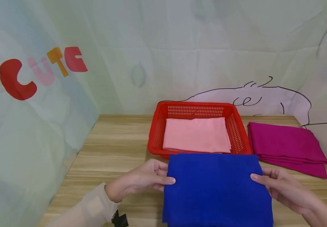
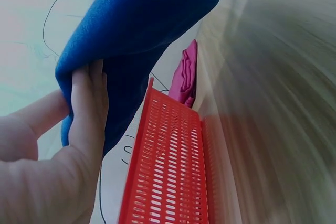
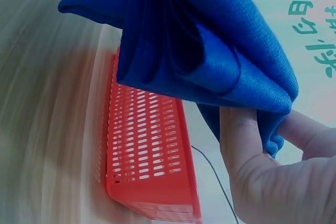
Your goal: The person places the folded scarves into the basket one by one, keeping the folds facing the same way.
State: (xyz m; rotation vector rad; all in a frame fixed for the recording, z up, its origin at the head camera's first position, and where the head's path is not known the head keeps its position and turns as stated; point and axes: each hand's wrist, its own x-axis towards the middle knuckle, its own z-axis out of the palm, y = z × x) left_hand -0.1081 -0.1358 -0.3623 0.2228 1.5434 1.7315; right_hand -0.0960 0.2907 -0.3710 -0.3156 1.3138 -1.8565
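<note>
A folded blue cloth [image 1: 217, 189] hangs in front of the basket, held up between both hands. My left hand [image 1: 149, 176] pinches its left edge, thumb on the near face and fingers behind. On the opposite edge my right hand [image 1: 282, 186] grips it the same way. Several folded layers of the blue cloth [image 3: 178, 51] show in the right wrist view. Behind it stands a red plastic basket [image 1: 157, 126] with slotted walls. Inside lies a folded pink cloth [image 1: 196, 135], its front edge close to the blue cloth's top edge in the head view.
A folded magenta cloth [image 1: 288, 142] lies on the wooden table [image 1: 118, 135] to the right of the basket, one layer sticking out at its front. A printed curtain [image 1: 152, 56] with coloured letters hangs along the table's back and left sides.
</note>
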